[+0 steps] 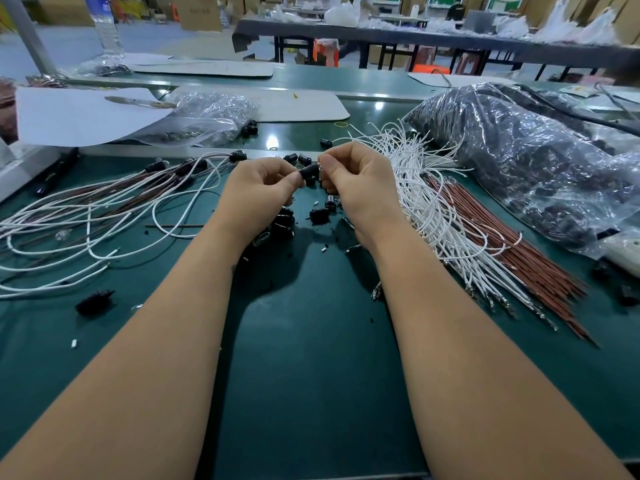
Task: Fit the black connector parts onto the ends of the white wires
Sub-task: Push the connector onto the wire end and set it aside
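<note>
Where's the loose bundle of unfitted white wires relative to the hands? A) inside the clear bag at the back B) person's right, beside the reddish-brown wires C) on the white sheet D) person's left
B: the bundle of white wires lies just right of the right hand, beside the reddish-brown wires; both hands, left hand included, pinch a black connector.

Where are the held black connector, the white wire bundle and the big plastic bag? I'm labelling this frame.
black connector [308, 172]: head view, on its body between both thumbs.
white wire bundle [420, 188]: head view, mid-bundle strands.
plastic bag [526, 150]: head view, crinkled upper side.
</note>
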